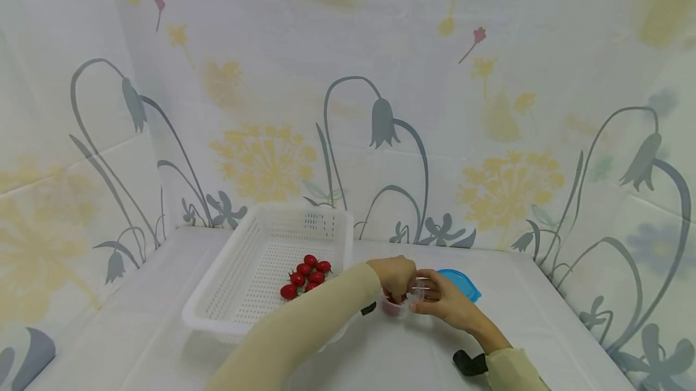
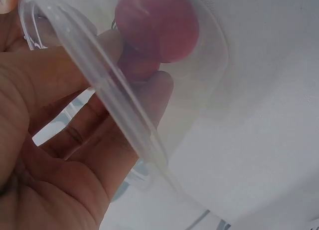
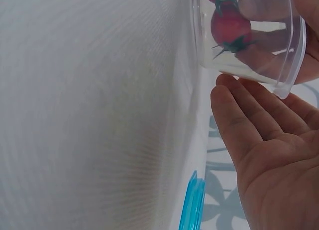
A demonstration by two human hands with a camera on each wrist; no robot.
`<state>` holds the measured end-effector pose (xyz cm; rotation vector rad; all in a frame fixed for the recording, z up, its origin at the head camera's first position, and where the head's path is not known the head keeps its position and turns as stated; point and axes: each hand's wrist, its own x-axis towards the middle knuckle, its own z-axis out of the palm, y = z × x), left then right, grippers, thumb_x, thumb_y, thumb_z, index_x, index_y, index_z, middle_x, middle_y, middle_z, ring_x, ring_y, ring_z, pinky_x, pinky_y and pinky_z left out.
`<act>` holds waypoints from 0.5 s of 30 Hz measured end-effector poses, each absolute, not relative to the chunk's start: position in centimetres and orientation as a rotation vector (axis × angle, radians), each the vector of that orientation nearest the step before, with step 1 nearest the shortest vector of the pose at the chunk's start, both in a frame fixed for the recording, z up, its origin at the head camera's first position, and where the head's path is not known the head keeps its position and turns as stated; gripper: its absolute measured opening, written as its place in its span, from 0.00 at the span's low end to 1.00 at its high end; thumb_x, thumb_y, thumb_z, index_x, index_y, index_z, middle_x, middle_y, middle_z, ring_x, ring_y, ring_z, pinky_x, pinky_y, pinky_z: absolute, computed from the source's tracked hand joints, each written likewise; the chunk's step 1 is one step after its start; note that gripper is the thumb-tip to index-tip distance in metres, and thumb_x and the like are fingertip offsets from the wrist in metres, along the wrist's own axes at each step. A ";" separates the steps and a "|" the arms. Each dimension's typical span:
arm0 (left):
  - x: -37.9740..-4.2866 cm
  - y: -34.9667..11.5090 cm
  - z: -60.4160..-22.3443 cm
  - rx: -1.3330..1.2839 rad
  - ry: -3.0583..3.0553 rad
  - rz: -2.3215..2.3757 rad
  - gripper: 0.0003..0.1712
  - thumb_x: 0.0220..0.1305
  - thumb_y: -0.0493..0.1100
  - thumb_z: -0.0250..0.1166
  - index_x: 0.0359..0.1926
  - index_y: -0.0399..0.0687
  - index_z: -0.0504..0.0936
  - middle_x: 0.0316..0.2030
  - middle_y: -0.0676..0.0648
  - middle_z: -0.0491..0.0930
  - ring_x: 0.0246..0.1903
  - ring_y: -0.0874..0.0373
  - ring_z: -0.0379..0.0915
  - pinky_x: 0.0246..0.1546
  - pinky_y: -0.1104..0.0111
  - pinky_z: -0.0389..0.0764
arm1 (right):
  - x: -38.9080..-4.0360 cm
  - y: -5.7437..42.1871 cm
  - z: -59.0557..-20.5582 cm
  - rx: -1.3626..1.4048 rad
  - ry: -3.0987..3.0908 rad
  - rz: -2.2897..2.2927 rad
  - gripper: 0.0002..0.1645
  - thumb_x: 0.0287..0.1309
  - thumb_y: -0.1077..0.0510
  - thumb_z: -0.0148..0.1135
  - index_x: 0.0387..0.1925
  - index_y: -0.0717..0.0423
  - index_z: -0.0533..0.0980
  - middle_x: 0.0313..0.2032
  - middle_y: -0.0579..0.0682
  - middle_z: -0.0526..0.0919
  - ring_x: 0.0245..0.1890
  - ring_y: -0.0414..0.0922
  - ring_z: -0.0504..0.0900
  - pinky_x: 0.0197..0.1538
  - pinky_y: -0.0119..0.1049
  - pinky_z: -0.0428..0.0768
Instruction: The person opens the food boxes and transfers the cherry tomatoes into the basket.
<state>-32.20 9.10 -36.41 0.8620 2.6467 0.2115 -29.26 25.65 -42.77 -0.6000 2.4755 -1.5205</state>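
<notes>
A clear plastic container (image 1: 403, 313) stands on the white tablecloth, with red cherry tomatoes inside. My left hand (image 1: 396, 274) reaches down into it from above. In the left wrist view, its thumb and fingertip pinch a cherry tomato (image 2: 138, 68) beneath a larger-looking tomato (image 2: 159, 25), both partly blurred by the clear wall. Green stems show on the tomatoes (image 3: 230, 28) in the right wrist view. My right hand (image 1: 448, 301) is beside the container's right side; its straight fingers (image 3: 244, 110) reach the container's wall and hold nothing else.
Left of the container, a white perforated basket (image 1: 214, 285) holds several more cherry tomatoes (image 1: 316, 277) at its right side. A blue lid (image 1: 460, 284) lies behind my right hand. Black wrist gear (image 1: 469, 363) sits by the right sleeve. A flower-patterned cloth hangs behind the table.
</notes>
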 end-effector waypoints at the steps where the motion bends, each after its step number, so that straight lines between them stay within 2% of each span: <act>1: -32.2 9.1 -36.4 0.862 2.651 0.222 0.08 0.43 0.30 0.70 0.23 0.46 0.80 0.20 0.52 0.75 0.19 0.62 0.69 0.24 0.69 0.77 | -29.3 25.7 -42.8 -0.603 2.474 -1.521 0.41 0.48 0.55 0.67 0.61 0.54 0.57 0.55 0.57 0.71 0.55 0.52 0.71 0.51 0.42 0.73; 8: -32.1 9.2 -36.4 0.846 2.682 0.210 0.11 0.43 0.28 0.69 0.24 0.47 0.78 0.20 0.53 0.74 0.18 0.61 0.69 0.16 0.72 0.71 | -29.4 25.7 -42.9 -0.618 2.465 -1.530 0.40 0.48 0.56 0.66 0.61 0.53 0.58 0.55 0.56 0.71 0.54 0.52 0.71 0.50 0.40 0.73; 15: -32.0 9.3 -36.0 0.847 2.705 0.139 0.10 0.45 0.30 0.67 0.22 0.48 0.77 0.17 0.53 0.72 0.15 0.61 0.66 0.13 0.73 0.67 | -29.4 25.8 -43.1 -0.609 2.503 -1.508 0.40 0.48 0.55 0.67 0.61 0.52 0.58 0.55 0.55 0.71 0.54 0.52 0.71 0.52 0.43 0.72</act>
